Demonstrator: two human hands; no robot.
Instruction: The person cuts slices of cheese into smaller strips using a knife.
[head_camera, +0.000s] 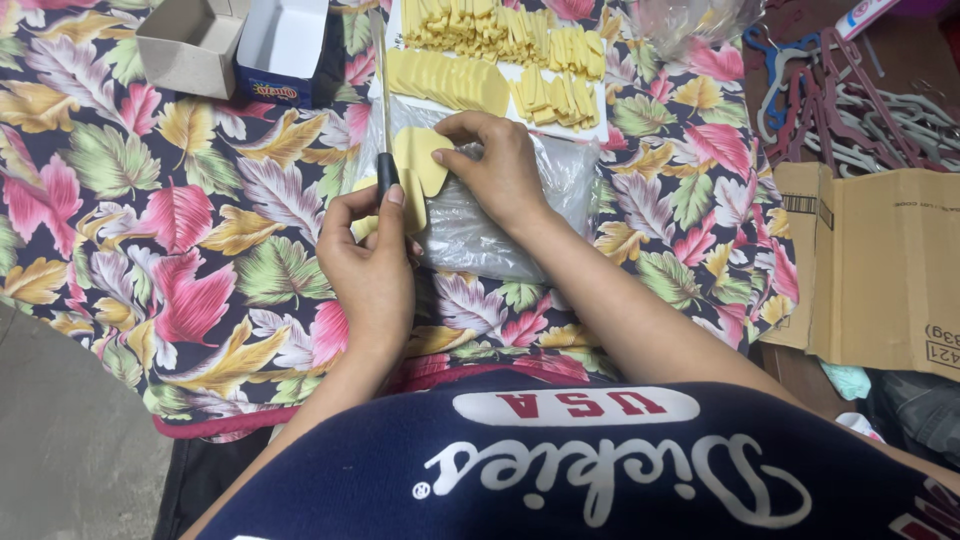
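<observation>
Left hand of ours is closed around the dark handle of a long knife, whose blade runs straight away from us toward the white tray. Our right hand pinches a pale yellow slice flat on a clear plastic bag, just right of the blade, so the slice lies between both hands, nearer the right one. We think a second yellow piece sits under the left thumb, though it is half hidden. On the tray beyond are rows of cut yellow strips. Two open cardboard boxes stand up left on the flowered cloth, and plastic hangers lie far right.
</observation>
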